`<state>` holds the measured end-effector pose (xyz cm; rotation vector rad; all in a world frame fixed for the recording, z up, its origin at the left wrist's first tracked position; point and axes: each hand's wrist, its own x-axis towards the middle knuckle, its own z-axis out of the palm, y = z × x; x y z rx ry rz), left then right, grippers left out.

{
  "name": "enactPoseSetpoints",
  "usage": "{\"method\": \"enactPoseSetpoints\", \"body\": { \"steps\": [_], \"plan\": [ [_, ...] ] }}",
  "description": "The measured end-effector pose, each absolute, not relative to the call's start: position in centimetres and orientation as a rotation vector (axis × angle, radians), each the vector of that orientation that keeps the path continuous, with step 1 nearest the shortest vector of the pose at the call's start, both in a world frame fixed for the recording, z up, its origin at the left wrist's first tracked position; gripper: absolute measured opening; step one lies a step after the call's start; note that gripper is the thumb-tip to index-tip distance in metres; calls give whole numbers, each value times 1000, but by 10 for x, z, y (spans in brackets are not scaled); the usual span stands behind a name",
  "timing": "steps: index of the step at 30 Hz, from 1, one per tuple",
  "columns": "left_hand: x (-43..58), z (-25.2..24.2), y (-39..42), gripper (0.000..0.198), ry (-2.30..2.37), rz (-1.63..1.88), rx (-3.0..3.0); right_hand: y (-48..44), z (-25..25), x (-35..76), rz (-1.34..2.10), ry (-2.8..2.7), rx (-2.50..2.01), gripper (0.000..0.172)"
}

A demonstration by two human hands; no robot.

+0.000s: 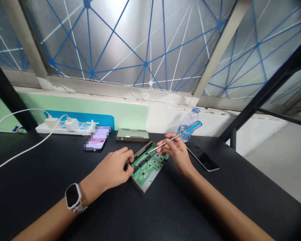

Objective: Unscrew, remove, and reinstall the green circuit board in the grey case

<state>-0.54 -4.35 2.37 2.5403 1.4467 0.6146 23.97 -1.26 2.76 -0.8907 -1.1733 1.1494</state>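
A green circuit board (148,164), studded with small black chips, lies in a shallow grey metal tray (142,186) near the middle of a matte black table (165,214). The left hand (112,170), a smartwatch (72,196) on its wrist, curls its fingers over the board's left end, pressing it down. The right hand (177,153) pinches a screwdriver (177,135) with a blue handle and a slim steel shaft, fingers closed tight, the tip angled down over the board.

Just behind the tray lies a flat grey metal cover (132,135). A phone (97,139) sits left of it; another dark phone (202,156) lies face up to the right. A clear plastic bottle (189,122) with a blue cap stands near the far edge, partly behind the screwdriver handle. A white power strip (65,128) with chargers and trailing white cables (17,152) lines the far left edge, below a pale green wall and frosted windows (145,43) taped in blue and white lines.
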Motion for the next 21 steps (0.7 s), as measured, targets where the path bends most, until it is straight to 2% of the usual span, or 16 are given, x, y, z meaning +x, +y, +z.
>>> {"method": "enactPoseSetpoints", "body": {
  "steps": [2, 3, 6, 9, 12, 16, 21],
  "plan": [
    [-7, 28, -45, 4, 1518, 515, 2558, -12, 27, 241, 1142, -1170, -885, 30],
    [-7, 30, -46, 5, 1545, 478, 2557, -12, 27, 241, 1140, -1169, -883, 30],
    [-4, 28, -47, 13, 1480, 514, 2555, -10, 27, 242, 1143, -1170, -878, 30],
    [0, 24, -45, 17, 1212, 671, 2667, -10, 28, 243, 1143, -1169, -876, 33],
    [2, 22, -43, 17, 970, 667, 2783, -10, 31, 245, 1140, -1162, -899, 36],
    [4, 26, -45, 19, 976, 592, 2888, -9, 34, 247, 1138, -1176, -983, 36],
    [1, 29, -50, 29, 964, 554, 2919, -7, 30, 250, 1078, -1315, -1200, 27]
  ]
}}
